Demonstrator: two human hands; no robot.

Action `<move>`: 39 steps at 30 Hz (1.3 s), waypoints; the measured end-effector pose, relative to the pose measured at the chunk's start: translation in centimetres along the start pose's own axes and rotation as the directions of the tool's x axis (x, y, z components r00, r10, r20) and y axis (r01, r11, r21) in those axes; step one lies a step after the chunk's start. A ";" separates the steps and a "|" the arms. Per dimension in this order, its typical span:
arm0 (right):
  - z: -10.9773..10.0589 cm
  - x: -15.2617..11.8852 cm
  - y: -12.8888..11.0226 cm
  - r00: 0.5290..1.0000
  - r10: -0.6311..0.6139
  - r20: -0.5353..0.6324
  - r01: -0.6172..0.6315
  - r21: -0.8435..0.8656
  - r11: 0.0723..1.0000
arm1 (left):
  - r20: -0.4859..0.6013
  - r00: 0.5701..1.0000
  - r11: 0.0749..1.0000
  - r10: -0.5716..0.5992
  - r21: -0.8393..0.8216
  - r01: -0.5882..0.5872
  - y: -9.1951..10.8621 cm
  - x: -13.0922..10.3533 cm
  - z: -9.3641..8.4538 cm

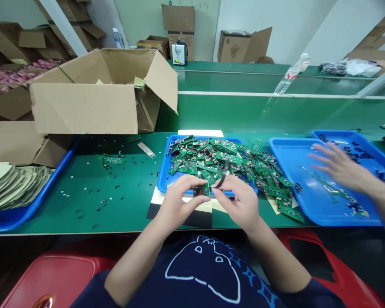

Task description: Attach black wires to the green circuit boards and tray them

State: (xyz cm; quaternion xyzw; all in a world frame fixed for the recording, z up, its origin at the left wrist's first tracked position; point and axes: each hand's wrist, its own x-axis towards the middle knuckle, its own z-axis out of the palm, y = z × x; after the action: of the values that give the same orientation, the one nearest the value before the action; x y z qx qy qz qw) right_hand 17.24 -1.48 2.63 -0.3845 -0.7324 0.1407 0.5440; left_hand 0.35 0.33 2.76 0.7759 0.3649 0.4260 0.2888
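My left hand point(182, 196) pinches a small green circuit board point(205, 189) between thumb and fingertips, just over the front edge of a blue tray. In my right hand point(239, 199) is a slim dark tool that looks like tweezers point(225, 174), its tip touching or very near the board's right end. Small parts on that board are too fine to make out. Behind both hands, a heap of green circuit boards point(208, 156) fills the blue tray point(162, 182) and spills over its right side onto the table.
At right, a co-worker's hand point(340, 167) reaches over another blue tray point(314, 205) with boards and dark parts. A large open cardboard box point(83, 107) stands back left, near stacked pale sheets point(19, 186). Tiny scraps dot the green table point(128, 209). A water bottle point(290, 77) stands behind.
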 end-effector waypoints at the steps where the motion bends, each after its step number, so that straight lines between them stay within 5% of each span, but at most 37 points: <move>1: 0.0 -0.1 0.1 0.999 -0.052 0.010 0.052 0.000 0.999 | -0.027 1.000 1.000 0.014 0.023 -0.013 0.0 0.0 0.1; 5: 0.1 -1.0 1.1 0.982 -0.163 0.098 0.164 0.000 0.987 | -0.106 0.985 0.985 0.137 0.116 -0.125 -0.3 0.0 0.1; 9: 1.0 -2.0 2.2 0.991 0.066 0.117 -0.084 0.157 0.984 | -0.190 0.934 0.946 0.304 0.176 -0.272 -0.6 0.3 -0.2; 11: 1.4 -2.0 2.3 0.944 0.302 0.133 -0.330 0.347 0.878 | -0.172 0.898 0.901 0.406 0.239 -0.362 -0.7 0.5 -0.5; 13: 1.5 -1.7 2.1 0.854 0.462 0.240 -0.512 0.547 0.662 | -0.119 0.861 0.842 0.495 0.309 -0.441 -0.9 0.6 -0.6; 16: 1.0 -0.9 1.3 0.769 0.466 0.438 -0.625 0.669 0.403 | -0.072 0.828 0.779 0.556 0.392 -0.489 -1.2 0.7 -0.8; 19: 0.5 -0.3 0.2 0.741 0.449 0.500 -0.663 0.650 0.371 | -0.068 0.818 0.753 0.572 0.438 -0.491 -1.7 0.5 -0.9; 23: 0.3 0.0 -0.3 0.686 0.465 0.559 -0.718 0.624 0.308 | -0.110 0.822 0.773 0.559 0.427 -0.469 -1.9 0.3 -0.8; 31: 0.5 0.0 1.1 0.464 0.392 0.794 -0.866 0.500 0.013 | -0.039 0.903 0.890 0.429 0.190 -0.415 -1.1 0.7 -1.0; 39: 2.0 -0.2 0.9 0.565 0.652 0.506 -0.729 0.676 0.107 | -0.275 0.953 0.992 0.123 0.024 -0.121 -1.4 0.3 0.7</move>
State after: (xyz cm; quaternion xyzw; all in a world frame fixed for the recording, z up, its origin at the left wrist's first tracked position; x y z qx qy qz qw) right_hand 15.79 -0.58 1.20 -0.3593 -0.3199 0.7245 0.4936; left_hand 0.66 1.31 1.47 0.7310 0.3544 0.5458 0.2054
